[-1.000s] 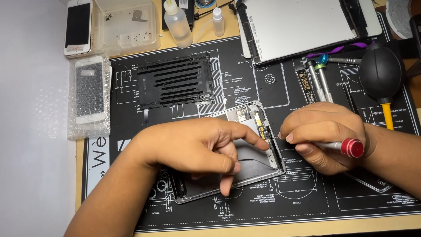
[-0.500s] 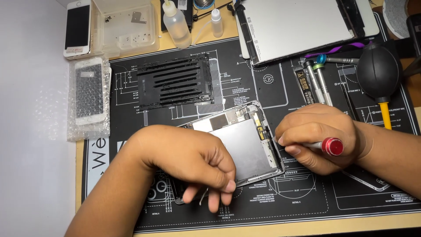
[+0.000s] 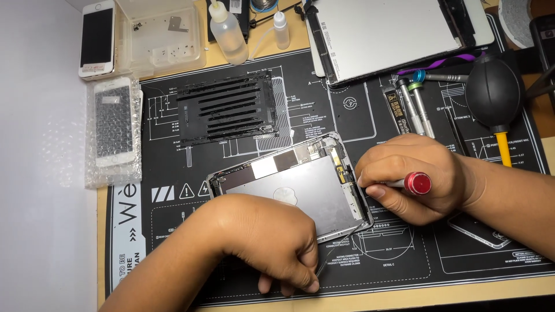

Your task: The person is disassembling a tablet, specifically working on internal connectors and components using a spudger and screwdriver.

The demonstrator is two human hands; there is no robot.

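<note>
So the opened tablet shell (image 3: 289, 190) sits tilted near the middle of the black repair mat (image 3: 370, 271), metal plate facing up. Everything else I'll place off that shell.

Right hand (image 3: 413, 185) is at the shell's right edge, fingers closed around a small screwdriver with a red cap (image 3: 417, 183), tip down by the connector strip along that edge. Left hand (image 3: 266, 240) lies across the shell's near-left corner, fingers curled and pressing down on the frame and mat, not gripping anything I can make out.

If you're working screws here, I'd say keep the driver straight up over the screw head and let the left hand pin the shell so it doesn't skate. Light downward pressure, slow turns, those heads strip easily.

Room-wise: up and left of the shell is a black slotted panel (image 3: 225, 110), close but apart. Up and right is a pale screen panel (image 3: 393, 34), and right of the shell beyond the hand are a few spare drivers (image 3: 419, 107) and a black air blower (image 3: 494, 92). Far left, off the mat, a bubble-wrapped phone (image 3: 113, 130). The near edge of the mat runs close to the table (image 3: 358, 297) edge, so the left wrist has little slack there; the open mat below right of the shell looks like the freest spot.
</note>
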